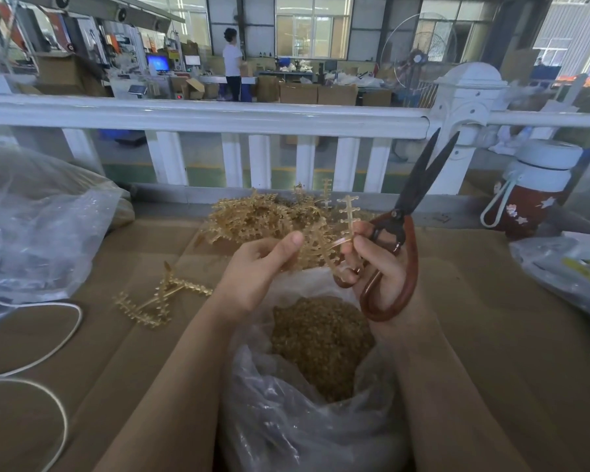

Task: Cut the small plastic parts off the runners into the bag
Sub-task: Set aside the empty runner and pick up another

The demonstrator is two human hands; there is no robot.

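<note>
My right hand (377, 258) grips brown-handled scissors (407, 212), blades slightly apart and pointing up at the fence. Its fingertips also pinch the stem of a translucent amber runner (348, 212) that stands upright. My left hand (258, 267) holds a bundle of amber runners (312, 247) just above the clear plastic bag (280, 413). The bag sits open between my forearms and holds a heap of small amber parts (321, 342). A pile of runners (252, 214) lies behind my hands.
One runner (160, 296) lies alone on the cardboard-covered table (491, 318) at the left. A big clear bag (31, 233) fills the left side, white cords (48, 352) below it. A bottle (528, 189) and another bag (566, 270) sit right. A white fence (218, 117) runs behind.
</note>
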